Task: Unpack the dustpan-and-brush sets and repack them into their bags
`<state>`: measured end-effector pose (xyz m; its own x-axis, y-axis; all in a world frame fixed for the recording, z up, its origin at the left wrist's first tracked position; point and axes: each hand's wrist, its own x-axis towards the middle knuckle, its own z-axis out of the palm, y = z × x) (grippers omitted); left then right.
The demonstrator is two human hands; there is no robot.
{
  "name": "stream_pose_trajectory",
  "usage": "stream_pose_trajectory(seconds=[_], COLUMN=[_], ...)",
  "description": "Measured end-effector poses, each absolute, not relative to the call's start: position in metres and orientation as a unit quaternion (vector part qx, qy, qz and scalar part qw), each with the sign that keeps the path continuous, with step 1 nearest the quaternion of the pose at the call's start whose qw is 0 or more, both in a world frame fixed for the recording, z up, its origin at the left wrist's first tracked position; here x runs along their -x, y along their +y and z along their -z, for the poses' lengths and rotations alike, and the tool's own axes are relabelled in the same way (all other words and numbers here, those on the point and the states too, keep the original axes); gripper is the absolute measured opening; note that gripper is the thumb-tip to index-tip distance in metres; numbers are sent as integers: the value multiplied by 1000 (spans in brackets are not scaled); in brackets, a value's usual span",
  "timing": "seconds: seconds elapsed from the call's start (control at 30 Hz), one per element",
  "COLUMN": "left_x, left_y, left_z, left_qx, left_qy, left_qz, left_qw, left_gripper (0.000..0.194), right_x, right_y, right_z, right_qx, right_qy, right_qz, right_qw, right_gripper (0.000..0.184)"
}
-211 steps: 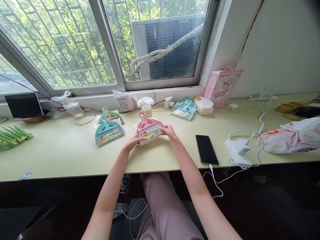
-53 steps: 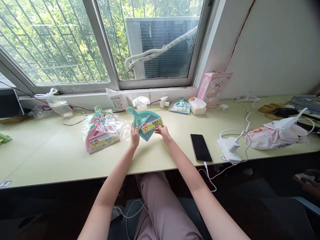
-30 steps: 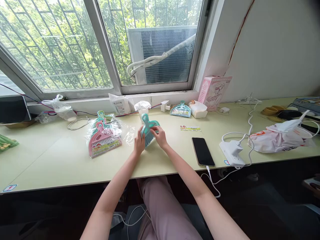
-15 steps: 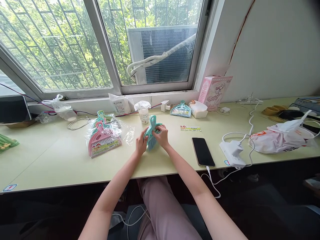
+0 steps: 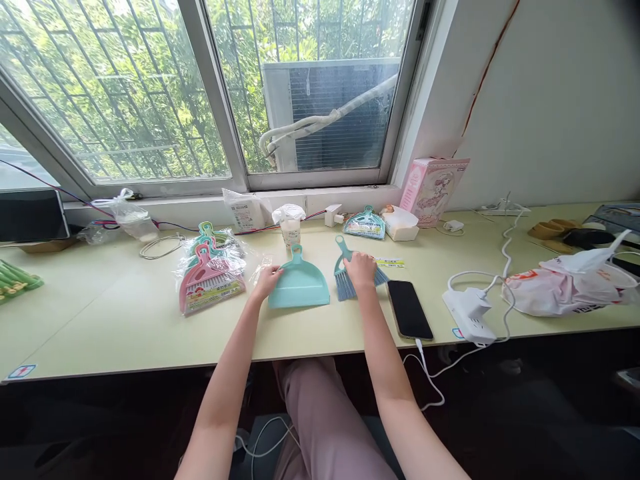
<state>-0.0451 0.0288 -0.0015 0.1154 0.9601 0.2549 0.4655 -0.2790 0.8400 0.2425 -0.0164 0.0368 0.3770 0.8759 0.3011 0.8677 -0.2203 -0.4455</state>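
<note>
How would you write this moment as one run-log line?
left hand: holds teal dustpan by its side; right hand: holds brush; dustpan and brush: apart; pink wrapped set: left of dustpan

long pale yellow-green table (image 5: 125, 333), pretty cluttered tbh. pile of bagged dustpan sets (image 5: 213, 273) left of the middle, loose teal dustpan (image 5: 300, 287) just in front of a cup (image 5: 291, 235), black phone (image 5: 410, 310) near the front edge, white power strip (image 5: 467, 320) and stuffed plastic bag (image 5: 565, 288) further right, pink box (image 5: 433, 193) at the back.
</note>
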Motion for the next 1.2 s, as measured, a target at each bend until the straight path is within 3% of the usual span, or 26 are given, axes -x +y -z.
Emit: stream_pose_trajectory(seconds=[0.07, 0.13, 0.3, 0.47, 0.6, 0.77, 0.97, 1.1, 1.2], left_x=[42, 39, 37, 43, 56, 69, 52, 46, 49], left_y=[28, 26, 17, 11, 10, 18, 23, 27, 32], left_z=[6, 9, 5, -5, -8, -6, 5, 18, 19], left_qx=[-720, -732, -731, -707, -636, -607, -750, -768, -745], left_qy=[540, 560, 564, 566, 641, 681, 512, 534, 531], left_qz=[-373, -350, -381, -423, -420, -409, -413, -346, -392], left_qw=[227, 169, 54, -40, -90, -36, 63, 73, 99], left_gripper=[30, 26, 29, 23, 26, 23, 19, 6, 12], right_x=[-249, -252, -250, -255, -268, -285, -278, -275, -277], right_y=[-14, -12, -9, -12, -16, -14, -8, -7, -4], right_z=[-29, -24, -22, -25, -22, -16, -10, -5, -1], right_qx=[818, 827, 812, 790, 818, 831, 810, 813, 805], right_qy=[-539, -532, -544, -554, -512, -470, -542, -552, -560], right_qz=[-39, -59, -64, 11, 21, 25, -1, -23, -13], right_qw=[196, 173, 201, 261, 261, 295, 222, 182, 197], right_gripper=[20, 21, 22, 39, 44, 39, 31, 27, 22])
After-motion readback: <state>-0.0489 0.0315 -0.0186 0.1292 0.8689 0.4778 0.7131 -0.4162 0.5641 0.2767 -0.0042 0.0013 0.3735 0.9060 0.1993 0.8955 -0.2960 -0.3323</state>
